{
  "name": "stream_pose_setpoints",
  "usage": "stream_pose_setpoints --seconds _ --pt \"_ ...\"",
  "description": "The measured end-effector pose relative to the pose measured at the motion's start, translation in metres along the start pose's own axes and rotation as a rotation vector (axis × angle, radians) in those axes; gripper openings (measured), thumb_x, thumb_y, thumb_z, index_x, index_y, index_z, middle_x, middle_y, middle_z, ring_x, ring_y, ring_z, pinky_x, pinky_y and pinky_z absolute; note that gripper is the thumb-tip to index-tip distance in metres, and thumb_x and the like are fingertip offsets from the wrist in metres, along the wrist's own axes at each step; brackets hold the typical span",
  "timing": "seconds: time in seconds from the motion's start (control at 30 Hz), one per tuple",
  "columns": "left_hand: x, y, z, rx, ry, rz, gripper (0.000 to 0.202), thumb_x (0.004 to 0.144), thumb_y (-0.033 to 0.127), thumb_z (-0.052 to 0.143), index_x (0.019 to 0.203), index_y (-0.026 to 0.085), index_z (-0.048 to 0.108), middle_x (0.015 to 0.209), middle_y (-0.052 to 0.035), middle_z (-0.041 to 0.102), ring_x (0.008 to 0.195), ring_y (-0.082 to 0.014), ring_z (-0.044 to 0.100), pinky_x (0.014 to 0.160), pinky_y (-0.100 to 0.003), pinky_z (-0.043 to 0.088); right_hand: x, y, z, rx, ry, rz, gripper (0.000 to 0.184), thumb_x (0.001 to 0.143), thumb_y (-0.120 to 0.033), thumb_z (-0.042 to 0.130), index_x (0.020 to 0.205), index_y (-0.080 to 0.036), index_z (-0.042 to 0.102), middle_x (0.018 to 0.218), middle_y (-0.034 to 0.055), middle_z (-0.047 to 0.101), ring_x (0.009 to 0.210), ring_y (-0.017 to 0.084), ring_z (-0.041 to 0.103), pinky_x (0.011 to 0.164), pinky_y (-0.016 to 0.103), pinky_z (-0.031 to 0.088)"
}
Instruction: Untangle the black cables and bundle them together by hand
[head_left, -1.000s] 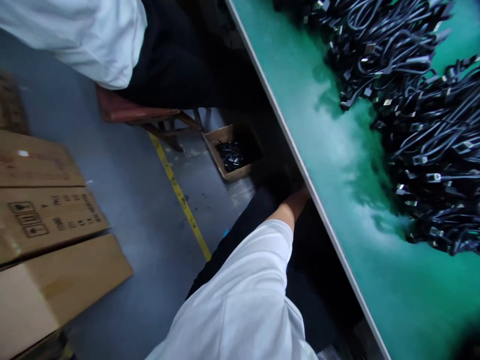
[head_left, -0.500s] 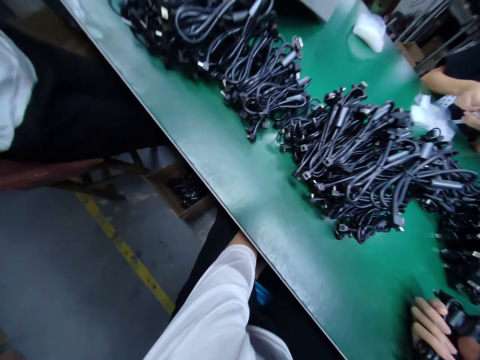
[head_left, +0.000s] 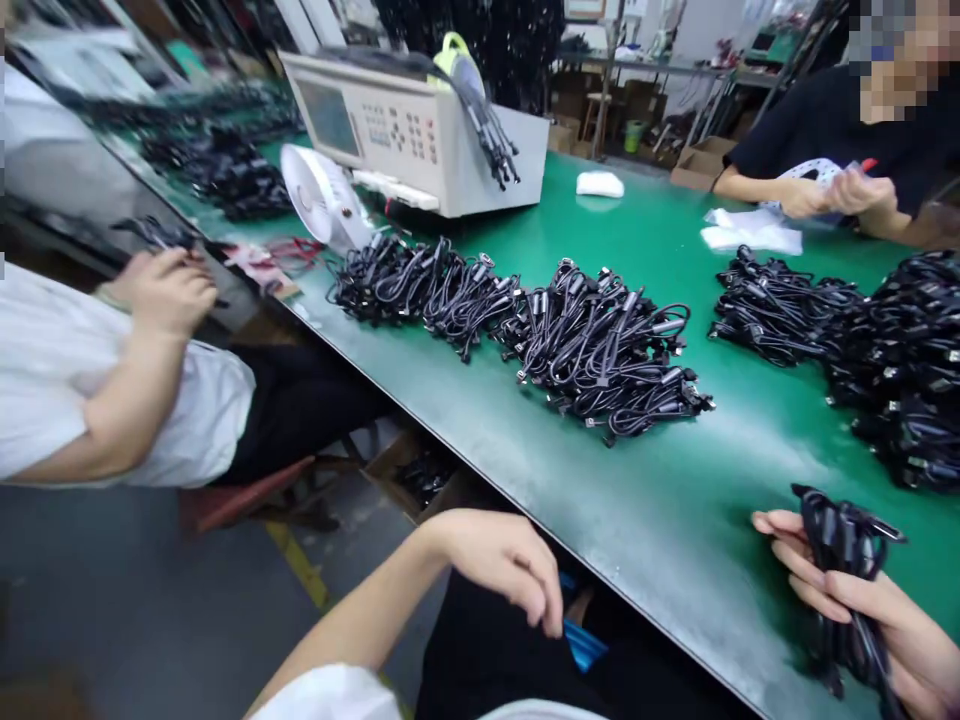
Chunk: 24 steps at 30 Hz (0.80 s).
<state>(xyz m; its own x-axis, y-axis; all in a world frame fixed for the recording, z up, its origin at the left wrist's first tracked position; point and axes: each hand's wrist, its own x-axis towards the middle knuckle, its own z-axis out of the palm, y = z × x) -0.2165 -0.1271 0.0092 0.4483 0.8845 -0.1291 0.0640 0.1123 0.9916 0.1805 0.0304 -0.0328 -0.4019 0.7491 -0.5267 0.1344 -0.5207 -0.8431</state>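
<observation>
My right hand point(head_left: 855, 590), at the lower right over the table, is closed around a bundle of black cables point(head_left: 844, 545). The bundle's lower ends hang below the fingers. My left hand point(head_left: 506, 565) is in front of the table edge, above my lap, its fingers loosely bent downward with nothing visible in them. Just past its fingertips lies a shiny blue strip point(head_left: 583, 645), partly hidden under the table edge. Bundled black cables with plugs form a long pile point(head_left: 600, 350) on the green table point(head_left: 675, 540) ahead of my hands.
More cable bundles point(head_left: 907, 350) lie at the right. A beige bench instrument point(head_left: 420, 130) and a white fan point(head_left: 322, 195) stand at the back. One co-worker point(head_left: 150, 370) sits at the left; another point(head_left: 817, 130) works across the table. A carton point(head_left: 401, 480) sits below the edge.
The view has lifted and swung, bringing in the instrument and more of both co-workers. My left hand has come up from below the table edge. My right hand still holds cables.
</observation>
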Motion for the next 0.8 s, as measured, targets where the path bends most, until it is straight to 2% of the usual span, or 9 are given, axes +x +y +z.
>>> stream_pose_setpoints --seconds 0.03,0.1,0.17,0.2,0.3,0.4,0.53,0.67,0.8 --pt "-0.003 0.014 -0.002 0.038 -0.124 0.034 0.023 0.093 0.04 0.061 0.099 0.023 0.075 0.09 -0.0039 0.076 0.077 -0.0165 0.071 0.075 -0.029 0.059 0.0 0.001 0.001 -0.009 -0.049 0.021 0.047 0.059 -0.039 0.087 0.105 -0.035 0.078 0.085 0.009 0.062 0.048 0.013 0.036 0.041 0.034 0.043" --pt "0.006 0.044 -0.007 0.182 -0.072 0.122 0.028 0.098 0.036 0.052 0.102 0.025 0.077 0.086 -0.0033 0.077 0.076 -0.0165 0.072 0.078 -0.028 0.057 0.0 0.006 0.001 0.017 -0.125 0.001 0.042 0.061 -0.037 0.087 0.102 -0.033 0.079 0.092 0.0099 0.066 0.048 0.012 0.039 0.05 0.036 0.047" --pt "0.036 0.067 -0.015 0.503 0.557 0.184 0.024 0.096 0.037 0.056 0.105 0.024 0.074 0.097 -0.005 0.076 0.081 -0.0161 0.069 0.081 -0.028 0.054 0.0 0.01 0.003 0.1 -0.175 -0.06 0.037 0.065 -0.037 0.085 0.1 -0.03 0.078 0.097 0.009 0.067 0.051 0.011 0.043 0.054 0.034 0.047" --pt "0.057 0.073 -0.019 0.693 0.769 0.193 0.027 0.094 0.038 0.059 0.113 0.022 0.071 0.103 -0.007 0.074 0.09 -0.0182 0.068 0.086 -0.03 0.052 0.0 0.012 0.004 0.151 -0.2 -0.083 0.035 0.068 -0.036 0.084 0.101 -0.029 0.077 0.093 0.0076 0.067 0.053 0.011 0.046 0.055 0.032 0.046" --pt "0.12 0.077 -0.035 0.976 0.947 0.061 0.047 0.083 0.032 0.074 0.126 0.015 0.062 0.115 -0.0142 0.068 0.113 -0.0282 0.06 0.103 -0.04 0.044 -0.003 0.013 0.009 0.274 -0.285 -0.095 0.029 0.079 -0.035 0.078 0.107 -0.029 0.073 0.076 0.0022 0.061 0.061 0.014 0.054 0.056 0.028 0.043" --pt "0.153 0.069 -0.044 0.931 0.967 0.028 0.039 0.079 0.015 0.073 0.118 0.014 0.064 0.114 -0.0147 0.064 0.113 -0.0296 0.059 0.104 -0.041 0.041 -0.006 0.011 0.014 0.329 -0.344 -0.114 0.025 0.084 -0.033 0.075 0.107 -0.027 0.069 0.07 -0.0005 0.058 0.062 0.014 0.054 0.06 0.027 0.043" --pt "0.145 0.077 -0.033 0.859 0.949 0.113 0.026 0.087 0.017 0.059 0.113 0.015 0.062 0.101 -0.0097 0.063 0.099 -0.0231 0.06 0.097 -0.038 0.044 -0.01 0.009 0.021 0.374 -0.329 -0.131 0.024 0.082 -0.03 0.078 0.102 -0.022 0.068 0.068 -0.0018 0.055 0.06 0.012 0.051 0.059 0.026 0.042" --pt "0.136 0.095 0.007 0.651 0.796 0.181 0.029 0.096 0.034 0.048 0.114 0.016 0.06 0.092 -0.0051 0.064 0.082 -0.0152 0.062 0.078 -0.028 0.051 -0.012 0.004 0.026 0.424 -0.308 -0.159 0.022 0.08 -0.029 0.082 0.094 -0.02 0.067 0.076 -0.0009 0.058 0.062 0.01 0.05 0.058 0.023 0.042" --pt "0.157 0.096 0.064 -0.088 0.422 0.15 0.031 0.084 0.036 0.069 0.107 0.017 0.063 0.093 -0.0019 0.063 0.08 -0.0108 0.065 0.071 -0.021 0.05 -0.019 -0.009 0.021 0.503 -0.28 -0.22 0.023 0.077 -0.028 0.084 0.088 -0.02 0.066 0.083 -0.0006 0.062 0.063 0.009 0.054 0.056 0.02 0.042"
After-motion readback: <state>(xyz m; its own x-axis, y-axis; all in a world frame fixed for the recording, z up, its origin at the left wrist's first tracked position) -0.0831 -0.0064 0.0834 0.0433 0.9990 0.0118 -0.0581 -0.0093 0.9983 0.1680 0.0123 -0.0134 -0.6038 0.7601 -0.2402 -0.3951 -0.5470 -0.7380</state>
